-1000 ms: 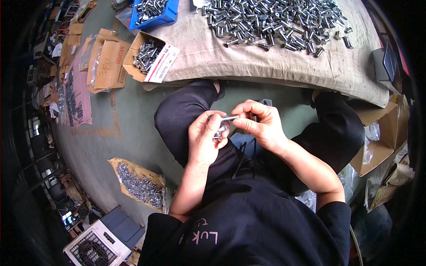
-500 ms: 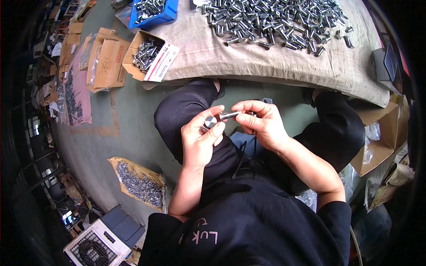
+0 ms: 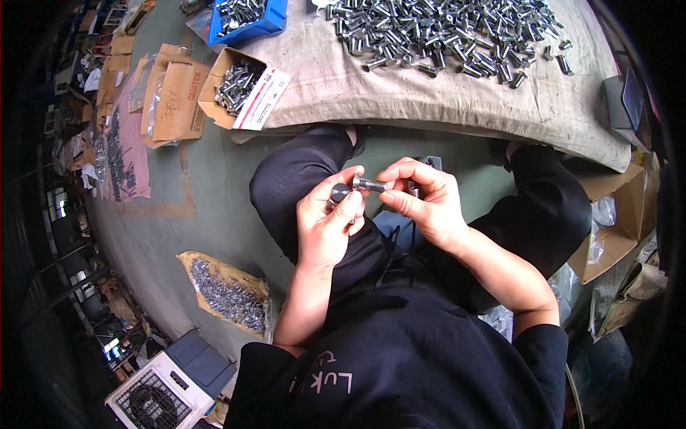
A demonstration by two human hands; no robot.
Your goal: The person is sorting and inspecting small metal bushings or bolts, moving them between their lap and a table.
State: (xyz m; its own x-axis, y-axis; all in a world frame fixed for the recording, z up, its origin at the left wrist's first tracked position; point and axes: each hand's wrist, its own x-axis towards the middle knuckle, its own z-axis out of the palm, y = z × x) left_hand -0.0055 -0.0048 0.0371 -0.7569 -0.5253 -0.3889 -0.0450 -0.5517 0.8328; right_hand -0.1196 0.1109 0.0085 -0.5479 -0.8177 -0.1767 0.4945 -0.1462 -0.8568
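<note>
In front of my lap, my left hand (image 3: pixel 325 218) is closed around a steel bolt (image 3: pixel 339 191), its flat round head facing up between thumb and fingers. Thumb and forefinger of my right hand (image 3: pixel 429 196) pinch a second steel bolt (image 3: pixel 369 184) by its shank end. That bolt lies almost level, its head toward my left fingertips; whether they touch it I cannot tell. Another metal piece (image 3: pixel 413 188) shows partly among the curled fingers of my right hand, mostly hidden.
A cloth-covered table (image 3: pixel 429 100) ahead carries a heap of bolts (image 3: pixel 443 36), a blue bin (image 3: pixel 268 25) and a small carton (image 3: pixel 261 100) of bolts. Small metal parts lie on a sheet (image 3: pixel 225 297) at left, near an air cooler (image 3: pixel 171 386). An open cardboard box (image 3: pixel 618 229) stands right.
The bolt in my right fingers has turned, showing a ridged shank and its head more clearly. The round head in my left hand has tilted slightly. Both hands stay close together.
</note>
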